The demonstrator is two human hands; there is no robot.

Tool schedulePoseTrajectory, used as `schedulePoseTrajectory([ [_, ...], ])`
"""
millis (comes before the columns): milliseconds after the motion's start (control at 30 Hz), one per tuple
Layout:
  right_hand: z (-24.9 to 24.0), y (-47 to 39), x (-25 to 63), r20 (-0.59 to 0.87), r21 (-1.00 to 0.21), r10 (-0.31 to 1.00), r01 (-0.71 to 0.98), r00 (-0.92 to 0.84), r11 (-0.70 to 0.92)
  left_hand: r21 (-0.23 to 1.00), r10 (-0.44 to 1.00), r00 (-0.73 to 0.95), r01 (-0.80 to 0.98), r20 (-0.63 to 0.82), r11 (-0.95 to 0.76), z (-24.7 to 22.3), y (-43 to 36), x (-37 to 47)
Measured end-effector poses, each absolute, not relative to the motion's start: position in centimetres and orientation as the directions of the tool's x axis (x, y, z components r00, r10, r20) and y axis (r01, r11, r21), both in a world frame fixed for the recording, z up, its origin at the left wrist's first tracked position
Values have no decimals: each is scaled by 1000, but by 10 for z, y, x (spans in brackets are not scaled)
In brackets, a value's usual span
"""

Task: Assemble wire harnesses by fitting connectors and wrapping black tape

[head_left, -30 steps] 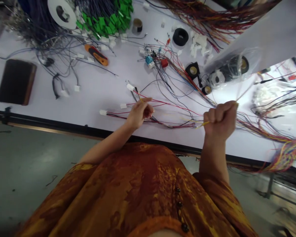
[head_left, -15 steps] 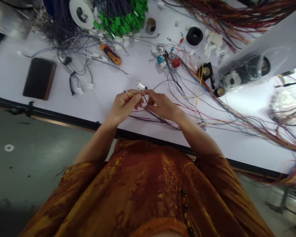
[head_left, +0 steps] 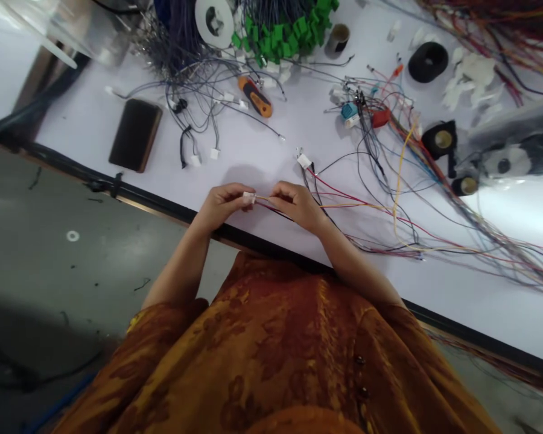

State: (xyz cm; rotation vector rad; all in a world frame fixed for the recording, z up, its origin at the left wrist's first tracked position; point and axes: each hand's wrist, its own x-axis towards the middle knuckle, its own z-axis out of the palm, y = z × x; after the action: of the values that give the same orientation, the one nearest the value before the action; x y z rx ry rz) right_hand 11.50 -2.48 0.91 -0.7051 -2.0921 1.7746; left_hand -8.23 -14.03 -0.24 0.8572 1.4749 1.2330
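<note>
Between the thumb and fingers of my left hand is a small white connector, held just above the table near its front edge. Thin wires run out of its right side. My right hand pinches a yellow wire a short way from the connector. Dark and reddish wires pass below the right hand. A second white connector, with red and black wires, lies on the table beyond my right hand. The fingertips partly cover the held connector.
A wire bundle stretches across the right side. Farther back are an orange-black cutter-like tool, green connectors, a black tape roll, and blue and red connectors. A dark box-like object lies left.
My hands have drawn apart and come nearer the table edge. A white connector now shows in my left fingers, and the yellow wire reaches from it to my right hand. The view has shifted left.
</note>
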Motion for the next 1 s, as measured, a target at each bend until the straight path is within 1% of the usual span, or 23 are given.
schedulePoseTrajectory([
  [67, 11, -29, 119, -94, -979, 586, 180, -805, 91, 945, 924, -257, -236, -284, 225, -3, -138, -78],
  [133, 13, -31, 123, -95, -976, 618, 197, -780, 98, 912, 914, -259, -352, -311, 211, -6, -136, -74],
  [267, 17, -31, 126, -59, -965, 651, 212, -757, 158, 871, 907, -256, -451, -335, 194, -12, -136, -69],
  [400, 16, -29, 126, 0, -941, 641, 217, -768, 260, 861, 913, -244, -475, -327, 182, -13, -137, -70],
  [567, 23, -29, 127, 36, -889, 620, 259, -784, 378, 863, 926, -238, -482, -294, 151, -10, -136, -69],
  [767, 40, -32, 131, 64, -810, 595, 307, -801, 499, 911, 947, -242, -400, -211, 101, -9, -138, -70],
  [867, 47, -33, 133, 75, -793, 589, 311, -804, 525, 918, 951, -240, -385, -197, 93, -9, -139, -71],
  [1000, 52, -33, 134, 79, -801, 591, 301, -803, 517, 914, 947, -249, -395, -202, 91, -8, -138, -70],
])
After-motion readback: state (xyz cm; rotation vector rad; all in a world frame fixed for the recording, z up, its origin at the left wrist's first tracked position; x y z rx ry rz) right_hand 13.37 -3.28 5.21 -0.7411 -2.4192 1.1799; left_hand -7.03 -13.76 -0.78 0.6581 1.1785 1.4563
